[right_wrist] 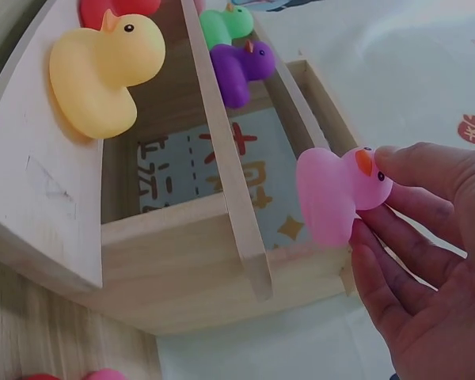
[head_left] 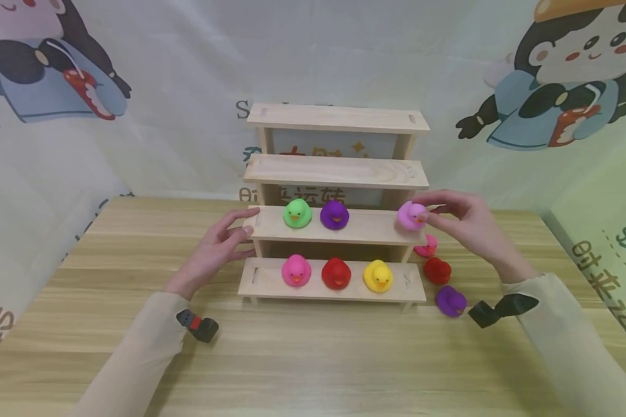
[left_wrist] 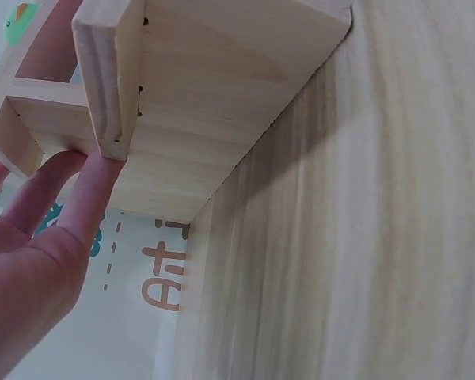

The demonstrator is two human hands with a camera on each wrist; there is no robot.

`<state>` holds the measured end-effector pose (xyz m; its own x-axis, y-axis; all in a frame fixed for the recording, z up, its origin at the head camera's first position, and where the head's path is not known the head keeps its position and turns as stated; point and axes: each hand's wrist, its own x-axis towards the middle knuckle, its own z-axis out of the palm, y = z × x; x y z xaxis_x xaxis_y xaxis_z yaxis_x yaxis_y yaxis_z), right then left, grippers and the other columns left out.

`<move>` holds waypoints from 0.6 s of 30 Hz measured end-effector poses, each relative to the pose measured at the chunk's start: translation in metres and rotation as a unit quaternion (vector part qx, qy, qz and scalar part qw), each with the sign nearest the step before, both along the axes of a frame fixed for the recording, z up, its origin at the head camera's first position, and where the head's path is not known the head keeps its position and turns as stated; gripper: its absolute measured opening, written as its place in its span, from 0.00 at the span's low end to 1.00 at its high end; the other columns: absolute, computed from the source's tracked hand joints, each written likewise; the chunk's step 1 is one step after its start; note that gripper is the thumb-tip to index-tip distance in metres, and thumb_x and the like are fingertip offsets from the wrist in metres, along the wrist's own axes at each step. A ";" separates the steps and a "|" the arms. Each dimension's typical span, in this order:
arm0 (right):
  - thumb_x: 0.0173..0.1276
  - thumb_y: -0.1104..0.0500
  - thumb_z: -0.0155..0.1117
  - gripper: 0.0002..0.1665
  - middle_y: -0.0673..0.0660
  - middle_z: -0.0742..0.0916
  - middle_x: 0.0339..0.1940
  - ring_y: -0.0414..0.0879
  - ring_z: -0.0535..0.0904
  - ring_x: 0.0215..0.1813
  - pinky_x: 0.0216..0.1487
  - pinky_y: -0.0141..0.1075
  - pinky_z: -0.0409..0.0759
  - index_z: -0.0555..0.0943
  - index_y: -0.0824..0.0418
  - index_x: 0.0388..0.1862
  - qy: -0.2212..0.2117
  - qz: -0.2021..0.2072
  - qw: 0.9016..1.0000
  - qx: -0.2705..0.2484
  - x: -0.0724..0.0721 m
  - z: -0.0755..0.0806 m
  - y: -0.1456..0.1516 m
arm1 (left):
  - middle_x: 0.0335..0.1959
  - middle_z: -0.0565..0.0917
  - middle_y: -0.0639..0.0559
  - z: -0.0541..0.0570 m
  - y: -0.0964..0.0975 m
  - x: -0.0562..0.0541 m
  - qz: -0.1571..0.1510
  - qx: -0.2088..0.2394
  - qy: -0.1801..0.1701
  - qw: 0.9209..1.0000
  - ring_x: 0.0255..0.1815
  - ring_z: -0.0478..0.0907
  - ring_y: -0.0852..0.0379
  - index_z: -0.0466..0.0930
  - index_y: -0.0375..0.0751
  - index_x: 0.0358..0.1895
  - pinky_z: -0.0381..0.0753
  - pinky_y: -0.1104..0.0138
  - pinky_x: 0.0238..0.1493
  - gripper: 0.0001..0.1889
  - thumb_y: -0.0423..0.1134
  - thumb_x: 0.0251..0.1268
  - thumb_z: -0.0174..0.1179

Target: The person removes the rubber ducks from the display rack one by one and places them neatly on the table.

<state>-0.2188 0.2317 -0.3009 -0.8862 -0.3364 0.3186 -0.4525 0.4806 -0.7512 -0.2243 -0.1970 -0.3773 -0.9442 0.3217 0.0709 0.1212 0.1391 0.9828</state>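
The right hand [head_left: 466,227] pinches a light pink rubber duck [head_left: 410,215] between its thumb and fingertips at the right end of the four-tier wooden stand [head_left: 339,169], level with the second tier up [head_left: 372,225]. The thumb lies against the duck's head, near the orange bill, and the fingers reach behind it. It is hard to tell whether the duck's base meets the board. The left hand [head_left: 214,249] is at the stand's left end, its fingers spread and touching the wood: one tip lies on the second tier, and in the left wrist view another meets the end of a board. It grips no duck.

On the stand's second tier, left of the light pink duck, sit a green duck [head_left: 297,214] and, beside it, a purple duck [head_left: 335,215]. On the stand's bottom tier [head_left: 261,285] a hot pink duck [head_left: 296,271], a red duck [head_left: 336,274] and a yellow duck [head_left: 378,277] stand in a row, left to right, all upright.

Just right of the stand, on the bench [head_left: 313,353], are a second hot pink duck [head_left: 426,247], partly hidden by the stand, a second red duck [head_left: 437,271] and a second purple duck [head_left: 451,302]. Behind the stand hangs a pale backdrop [head_left: 313,58] printed with cartoon figures and lettering.
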 end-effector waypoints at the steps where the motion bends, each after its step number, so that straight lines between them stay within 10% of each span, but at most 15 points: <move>1: 0.67 0.64 0.64 0.18 0.60 0.84 0.51 0.40 0.78 0.49 0.47 0.27 0.75 0.80 0.67 0.56 0.000 -0.004 1.000 0.002 0.001 0.000 0.002 | 0.69 0.62 0.37 0.000 0.000 0.000 0.000 0.001 0.000 1.000 0.62 0.69 0.36 0.60 0.43 0.72 0.79 0.55 0.50 0.25 0.43 0.77 0.49; 18: 0.67 0.66 0.64 0.17 0.38 0.84 0.44 0.34 0.80 0.45 0.42 0.23 0.77 0.79 0.70 0.53 0.006 -0.028 1.000 0.001 0.015 -0.007 0.040 | 0.68 0.62 0.35 0.001 0.001 0.000 0.004 0.002 -0.003 1.000 0.63 0.69 0.36 0.60 0.43 0.72 0.79 0.54 0.50 0.24 0.42 0.77 0.49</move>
